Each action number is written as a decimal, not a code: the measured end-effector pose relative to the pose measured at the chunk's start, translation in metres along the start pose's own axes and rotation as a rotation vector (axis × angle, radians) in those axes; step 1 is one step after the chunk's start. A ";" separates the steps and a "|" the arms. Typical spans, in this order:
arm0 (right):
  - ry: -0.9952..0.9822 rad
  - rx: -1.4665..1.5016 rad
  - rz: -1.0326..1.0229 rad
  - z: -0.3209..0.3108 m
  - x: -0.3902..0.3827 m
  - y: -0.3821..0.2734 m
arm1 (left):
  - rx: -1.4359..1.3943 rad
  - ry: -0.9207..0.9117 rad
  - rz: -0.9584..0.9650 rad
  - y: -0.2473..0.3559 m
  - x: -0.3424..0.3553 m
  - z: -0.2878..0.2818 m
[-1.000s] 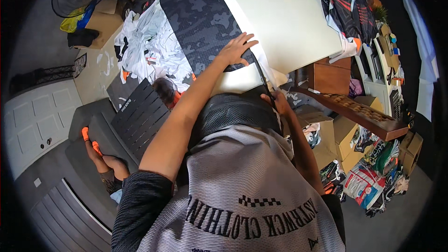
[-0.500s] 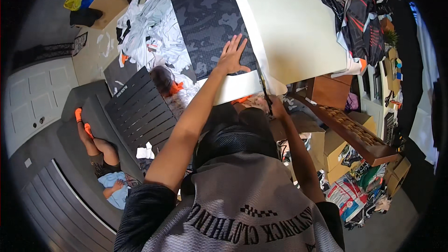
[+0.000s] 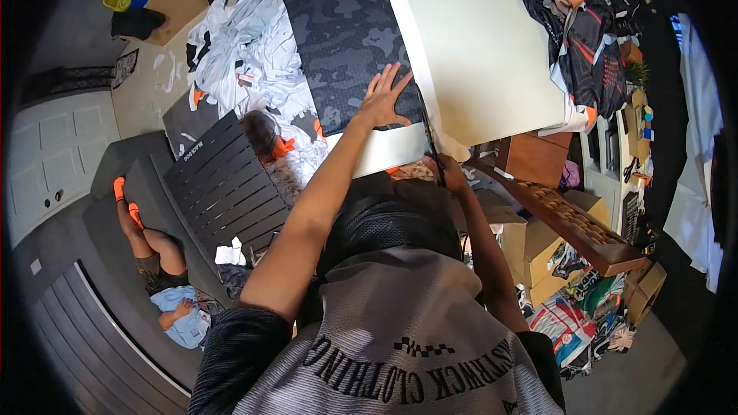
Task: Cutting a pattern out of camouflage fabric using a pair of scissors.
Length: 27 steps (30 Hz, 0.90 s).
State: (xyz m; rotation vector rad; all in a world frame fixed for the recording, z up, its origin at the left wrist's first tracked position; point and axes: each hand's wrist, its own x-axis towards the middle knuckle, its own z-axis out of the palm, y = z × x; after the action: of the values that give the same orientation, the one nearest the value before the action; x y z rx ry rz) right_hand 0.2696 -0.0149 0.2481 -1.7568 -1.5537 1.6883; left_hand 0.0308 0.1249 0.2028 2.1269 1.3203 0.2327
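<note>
A dark grey and black camouflage-patterned fabric (image 3: pixel 346 38) with white margins lies flat on the cream table. My left hand (image 3: pixel 381 107) presses on its near right part, fingers spread and palm down. At the near right corner of the fabric, my right hand (image 3: pixel 453 175) grips a pair of dark scissors (image 3: pixel 432 137) just off the table edge. The blades point away from me, along the line between the pattern and its right white margin. How far apart the blades are is too small to tell. Part of the right hand's grip is hidden by the handles.
White fabric (image 3: pixel 254 54) is heaped left of the panel. Dark and orange garments (image 3: pixel 588 38) lie on the right of the table (image 3: pixel 484 46). A black slatted chair (image 3: pixel 227 177) and a brown wooden bench (image 3: pixel 573 219) flank me. Another person (image 3: pixel 173 284) rests on a grey sofa.
The view has shifted slightly. My left hand stays spread on the fabric, and my right hand still grips the scissors at almost the same spot.
</note>
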 end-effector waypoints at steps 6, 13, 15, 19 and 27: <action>-0.014 -0.030 0.016 -0.004 -0.002 -0.004 | -0.013 -0.047 -0.024 0.003 0.004 -0.003; 0.089 0.043 -0.133 0.007 -0.008 -0.016 | 0.005 -0.100 -0.065 0.006 0.006 -0.007; 0.080 0.048 -0.112 0.007 -0.007 -0.011 | 0.018 -0.110 -0.072 0.008 0.008 -0.006; 0.042 0.054 -0.054 0.007 -0.005 -0.003 | 0.051 -0.130 -0.104 0.012 0.011 -0.005; 0.030 0.049 0.010 0.008 -0.005 -0.003 | 0.088 -0.191 -0.147 0.015 0.014 -0.008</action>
State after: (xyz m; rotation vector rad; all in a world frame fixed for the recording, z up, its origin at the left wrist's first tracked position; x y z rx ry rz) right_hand 0.2626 -0.0213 0.2502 -1.7605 -1.4812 1.6822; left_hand 0.0448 0.1359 0.2157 2.0539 1.3865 -0.0891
